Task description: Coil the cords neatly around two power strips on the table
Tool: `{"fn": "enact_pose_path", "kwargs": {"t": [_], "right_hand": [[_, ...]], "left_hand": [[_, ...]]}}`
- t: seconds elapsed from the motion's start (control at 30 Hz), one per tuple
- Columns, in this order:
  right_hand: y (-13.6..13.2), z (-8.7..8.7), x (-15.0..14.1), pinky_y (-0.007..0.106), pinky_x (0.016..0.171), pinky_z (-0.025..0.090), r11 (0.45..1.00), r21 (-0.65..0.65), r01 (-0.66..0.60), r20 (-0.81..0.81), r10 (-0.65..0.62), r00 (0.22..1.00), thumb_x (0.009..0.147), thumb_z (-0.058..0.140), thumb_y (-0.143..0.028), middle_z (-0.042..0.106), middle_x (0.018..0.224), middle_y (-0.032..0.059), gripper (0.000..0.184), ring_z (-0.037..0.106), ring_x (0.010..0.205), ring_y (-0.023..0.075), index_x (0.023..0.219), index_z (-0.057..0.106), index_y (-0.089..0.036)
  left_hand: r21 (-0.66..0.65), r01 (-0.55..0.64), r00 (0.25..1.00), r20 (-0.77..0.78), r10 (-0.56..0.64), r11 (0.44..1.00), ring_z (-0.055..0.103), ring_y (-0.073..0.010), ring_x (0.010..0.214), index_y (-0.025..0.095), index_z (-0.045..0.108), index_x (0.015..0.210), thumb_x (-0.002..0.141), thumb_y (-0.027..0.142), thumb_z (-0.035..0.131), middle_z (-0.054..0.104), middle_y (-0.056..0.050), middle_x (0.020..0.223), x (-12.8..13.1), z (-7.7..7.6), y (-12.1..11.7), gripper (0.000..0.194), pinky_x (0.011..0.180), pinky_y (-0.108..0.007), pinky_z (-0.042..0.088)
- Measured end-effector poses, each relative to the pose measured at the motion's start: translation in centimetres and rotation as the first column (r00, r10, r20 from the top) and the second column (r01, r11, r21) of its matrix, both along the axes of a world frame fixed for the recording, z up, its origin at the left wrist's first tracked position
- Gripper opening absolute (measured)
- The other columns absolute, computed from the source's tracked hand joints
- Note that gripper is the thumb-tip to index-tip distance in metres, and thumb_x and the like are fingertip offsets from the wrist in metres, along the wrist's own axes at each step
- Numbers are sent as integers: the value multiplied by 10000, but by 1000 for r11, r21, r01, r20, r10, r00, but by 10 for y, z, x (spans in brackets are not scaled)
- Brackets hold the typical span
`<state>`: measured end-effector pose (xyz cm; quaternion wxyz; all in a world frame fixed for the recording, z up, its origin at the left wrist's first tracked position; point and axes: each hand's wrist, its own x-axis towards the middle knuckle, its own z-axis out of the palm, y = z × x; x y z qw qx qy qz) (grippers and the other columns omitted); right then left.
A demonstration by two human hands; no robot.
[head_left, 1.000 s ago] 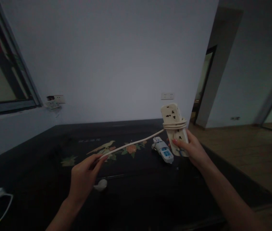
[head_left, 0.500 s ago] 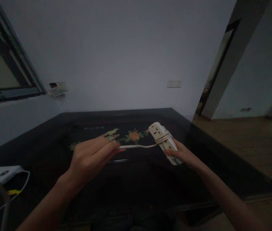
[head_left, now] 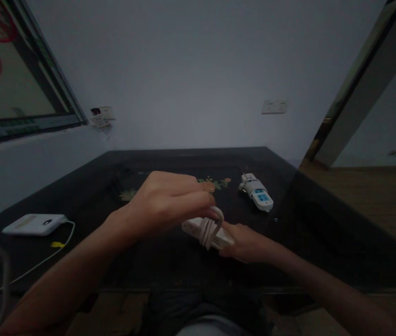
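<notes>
My right hand (head_left: 242, 241) grips one end of a white power strip (head_left: 194, 225), which is tilted over the near part of the table. Several turns of the strip's white cord (head_left: 207, 233) are wrapped around its middle. My left hand (head_left: 170, 198) is closed on the cord just above the strip, where a loop bends down from its fingers. The left hand covers part of the strip's far side. A second power strip (head_left: 254, 184), white with blue sockets and its own wound cord, lies on the table beyond my right hand.
The black table (head_left: 142, 266) has a painted flower pattern. On its left lies a white power bank (head_left: 35, 224) with a thin white cable (head_left: 68, 240) and a yellow tag (head_left: 57, 244). Wall sockets (head_left: 274, 107) are on the back wall; a window (head_left: 19, 93) is at left.
My left hand has come in from the left with the cord, close above the strip. The held strip has shifted left and lower, and the second strip behind it now shows fully.
</notes>
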<state>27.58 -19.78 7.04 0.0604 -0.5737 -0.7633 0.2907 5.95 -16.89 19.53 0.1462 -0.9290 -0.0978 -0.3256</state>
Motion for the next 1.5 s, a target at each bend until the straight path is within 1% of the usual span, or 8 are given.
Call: {"fn": "enact_pose_path", "kwargs": {"t": [0.27,0.4,0.53,0.7,0.9,1.2,1.33,1.5], "right_hand": [[-34,2,-16,304,645,456,941,173,-290,298,231,926,757,646,-250,696,972,108,537,677,840,269,1261,471,-194],[-43,2,-23,284,578,437,845,315,-432,380,304,873,777,611,-213,686,937,81,562,671,759,230,1305,419,-194],[-50,8,-26,279,533,419,749,409,-522,440,339,831,788,527,-117,672,906,57,607,647,717,201,1363,347,-189],[-55,17,-22,305,576,472,620,551,-558,517,271,812,841,464,-95,681,899,66,508,651,743,213,1338,384,-166],[-56,44,-19,369,712,526,360,743,-563,520,218,826,929,353,-134,693,1010,146,298,672,862,244,1161,538,-104],[-58,79,-12,355,790,525,181,871,-457,423,198,884,958,293,-166,709,998,99,334,664,900,211,1104,591,-125],[-56,78,-5,329,822,528,161,910,-382,351,195,916,941,335,-163,708,1030,82,302,662,928,201,1129,567,-119],[-55,76,-2,259,866,517,258,931,-258,196,242,950,876,394,-144,700,1041,98,345,651,983,162,1202,503,-115]], "left_hand": [[-275,63,997,-28,-73,959,597,-88,584,167,677,754,836,429,585,662,-12,634,1,-6,30,290,564,-177,405],[-381,120,992,11,-125,917,586,-73,545,134,681,710,794,415,641,665,-18,608,1,-6,39,296,511,-161,384],[-510,72,997,18,-73,857,553,-68,492,127,691,683,760,394,685,657,-15,575,-3,-4,49,278,471,-159,371],[-686,55,998,33,-44,726,558,-78,507,121,689,662,710,353,732,657,-19,578,-10,-18,71,241,469,-154,388],[-857,99,995,95,-33,505,546,-80,493,122,677,646,658,332,748,620,-5,538,-7,-44,91,222,466,-155,404],[-927,227,972,233,-17,298,489,-71,445,118,638,593,622,383,765,564,10,499,-4,-62,78,296,446,-174,380],[-930,269,962,273,-18,250,458,-69,431,121,622,583,645,432,740,534,18,483,-2,-80,71,338,433,-183,351],[-927,258,962,272,16,273,454,-82,463,137,601,593,726,443,652,521,21,502,0,-89,56,337,455,-194,345]]}}
